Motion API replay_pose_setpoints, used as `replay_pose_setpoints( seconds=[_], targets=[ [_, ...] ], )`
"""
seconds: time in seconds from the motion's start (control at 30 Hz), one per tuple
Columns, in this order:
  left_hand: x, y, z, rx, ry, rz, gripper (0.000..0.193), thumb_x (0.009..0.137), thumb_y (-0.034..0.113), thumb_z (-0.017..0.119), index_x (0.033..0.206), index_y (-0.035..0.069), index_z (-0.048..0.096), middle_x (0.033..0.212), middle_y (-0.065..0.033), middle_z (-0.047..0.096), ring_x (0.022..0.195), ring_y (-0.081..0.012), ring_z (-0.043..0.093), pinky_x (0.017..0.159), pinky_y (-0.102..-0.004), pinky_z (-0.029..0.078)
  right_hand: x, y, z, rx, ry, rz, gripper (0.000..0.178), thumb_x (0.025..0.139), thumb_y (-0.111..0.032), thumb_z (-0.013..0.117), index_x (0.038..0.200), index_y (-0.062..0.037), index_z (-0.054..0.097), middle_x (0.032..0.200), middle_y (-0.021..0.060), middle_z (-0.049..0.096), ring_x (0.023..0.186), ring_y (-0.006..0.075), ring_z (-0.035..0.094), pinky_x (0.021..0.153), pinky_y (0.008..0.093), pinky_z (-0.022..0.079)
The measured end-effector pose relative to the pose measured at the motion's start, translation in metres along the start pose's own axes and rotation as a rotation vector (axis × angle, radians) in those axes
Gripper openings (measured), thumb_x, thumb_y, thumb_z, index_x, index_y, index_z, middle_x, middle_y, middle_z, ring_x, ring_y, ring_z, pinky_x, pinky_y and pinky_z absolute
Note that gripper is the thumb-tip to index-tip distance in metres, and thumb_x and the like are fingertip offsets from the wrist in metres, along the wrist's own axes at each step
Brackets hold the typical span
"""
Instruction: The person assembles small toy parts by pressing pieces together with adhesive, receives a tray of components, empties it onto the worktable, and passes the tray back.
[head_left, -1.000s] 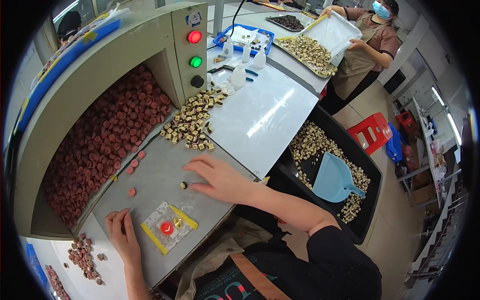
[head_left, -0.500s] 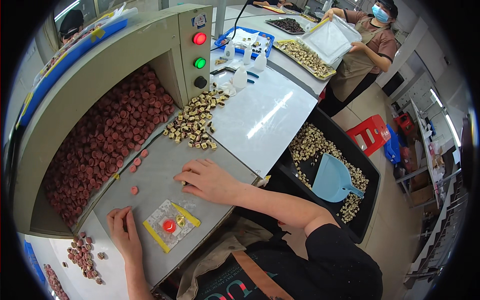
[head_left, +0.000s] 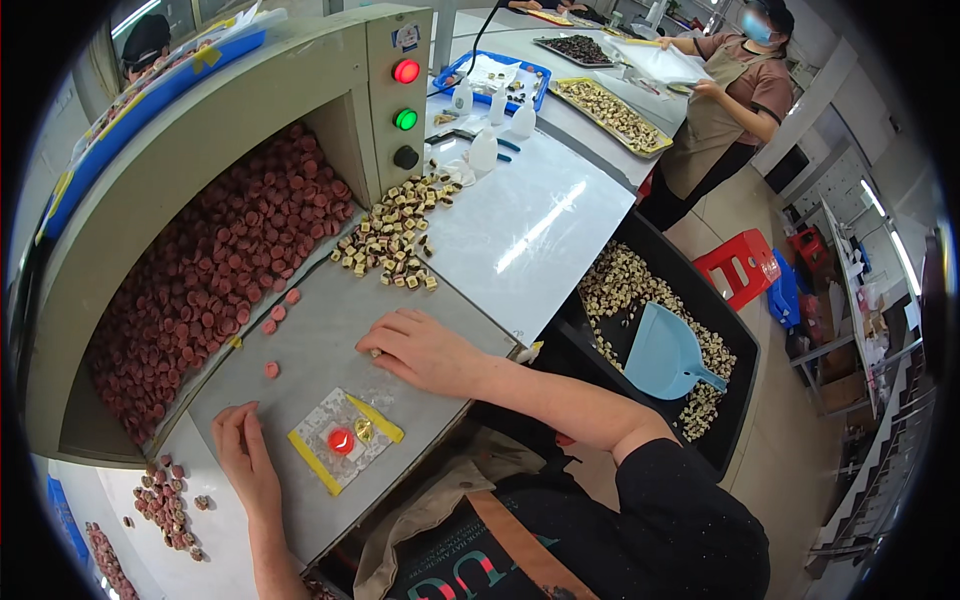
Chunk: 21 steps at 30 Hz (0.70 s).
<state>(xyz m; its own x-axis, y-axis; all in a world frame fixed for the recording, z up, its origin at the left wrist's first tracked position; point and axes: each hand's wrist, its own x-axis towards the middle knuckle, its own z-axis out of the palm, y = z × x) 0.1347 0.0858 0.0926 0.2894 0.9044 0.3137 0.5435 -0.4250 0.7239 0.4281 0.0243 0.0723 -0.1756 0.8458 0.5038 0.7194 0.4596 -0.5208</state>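
Note:
My right hand [head_left: 425,352] is over the grey work surface [head_left: 320,320], fingers bent and closed on a small cream-coloured piece [head_left: 376,352] that just shows at the fingertips. My left hand [head_left: 245,455] rests at the left edge of the surface, fingers curled together; what they hold, if anything, is hidden. Between the hands lies a clear plate [head_left: 328,458] with yellow tape along two sides. On it are a glowing red round spot [head_left: 341,441] and a small gold-coloured part [head_left: 362,430]. A few pink round pieces [head_left: 272,370] lie loose beyond the plate.
A machine hood [head_left: 240,110] holds a heap of reddish cup-shaped pieces [head_left: 230,240]. Cream-and-dark cubes [head_left: 390,235] lie beside it. Finished-looking pieces [head_left: 168,508] are at left. A black bin [head_left: 735,430] with a blue dustpan [head_left: 662,350] stands at right; a co-worker [head_left: 740,100] stands beyond.
My right hand has shifted slightly away from the plate, and the piece at its fingertips shows more. The co-worker's white sheet has moved back from the yellow-edged tray.

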Motion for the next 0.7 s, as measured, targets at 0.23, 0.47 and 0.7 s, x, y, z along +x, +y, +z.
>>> replay_pose_setpoints(
  seconds=[0.23,0.47,0.7],
  targets=[
    [-0.018,-0.036,-0.014,-0.797,0.048,-0.428,0.028,0.098,0.014,0.053,0.122,0.001,0.058,0.115,-0.0039,0.059,0.094,-0.0096,0.058,0.087,-0.0233,0.046,0.005,-0.016,0.031,0.078,-0.165,0.207,0.033,0.084,-0.007,0.063,0.117,-0.0060,0.056,0.104,0.0125,0.058,0.095,0.0279,0.060,0.083,0.0372,0.049],
    [-0.085,-0.063,-0.035,-1.373,-0.006,-0.526,0.032,0.099,0.014,0.053,0.127,0.001,0.051,0.109,-0.0029,0.059,0.094,-0.0097,0.057,0.087,-0.0242,0.046,0.020,-0.043,0.076,0.001,-0.278,0.202,0.026,0.087,-0.004,0.062,0.113,-0.0046,0.059,0.102,0.0100,0.057,0.087,0.0218,0.061,0.076,0.0314,0.050],
    [-0.108,-0.080,-0.041,-1.653,-0.066,-0.513,0.035,0.101,0.017,0.048,0.130,-0.001,0.049,0.108,-0.0021,0.058,0.095,-0.0102,0.057,0.086,-0.0245,0.046,0.017,-0.087,0.113,-0.074,-0.196,0.221,0.020,0.087,-0.003,0.062,0.107,-0.0018,0.060,0.096,0.0099,0.059,0.080,0.0211,0.061,0.071,0.0309,0.049]
  ],
)
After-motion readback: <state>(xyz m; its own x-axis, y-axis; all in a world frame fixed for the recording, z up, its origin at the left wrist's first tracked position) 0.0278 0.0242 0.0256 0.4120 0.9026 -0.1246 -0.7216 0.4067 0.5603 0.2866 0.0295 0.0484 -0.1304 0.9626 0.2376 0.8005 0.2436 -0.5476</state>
